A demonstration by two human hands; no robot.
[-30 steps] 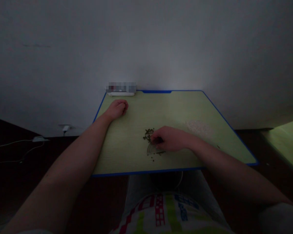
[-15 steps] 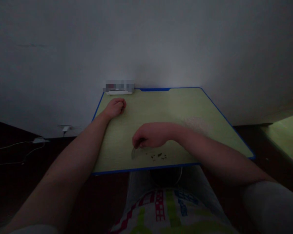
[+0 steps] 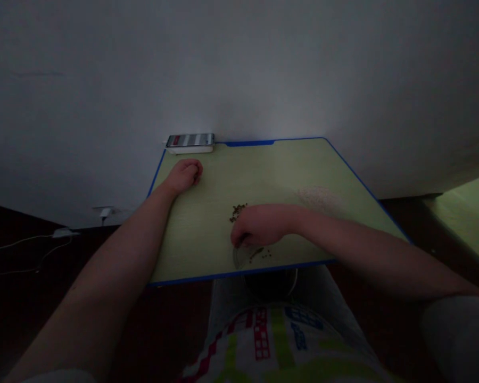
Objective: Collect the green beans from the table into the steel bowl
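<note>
My left hand [image 3: 187,176] rests in a loose fist on the left side of the table; no object shows in it. My right hand [image 3: 257,226] is closed on a clear, curved piece [image 3: 239,258], seemingly plastic, whose lower edge is at the tabletop near the front. Just beyond the right fingers lies a small cluster of brown grains [image 3: 238,211]. A few dark bits [image 3: 259,252] are scattered between this hand and the table's front edge. Behind my right wrist spreads a patch of pale, fine grains [image 3: 319,198].
The pale yellow-green table [image 3: 247,170] has a blue rim and stands against a wall. A phone [image 3: 190,140] lies on a white box [image 3: 189,150] at the back left corner. Below the front edge, between my legs, is a dark round container [image 3: 271,284]. A plug and cables [image 3: 64,232] sit at left.
My right hand has moved slightly right and toward me with the clear piece, and the brown grain cluster now shows behind it. Fewer dark bits are visible in front. My left hand stays put.
</note>
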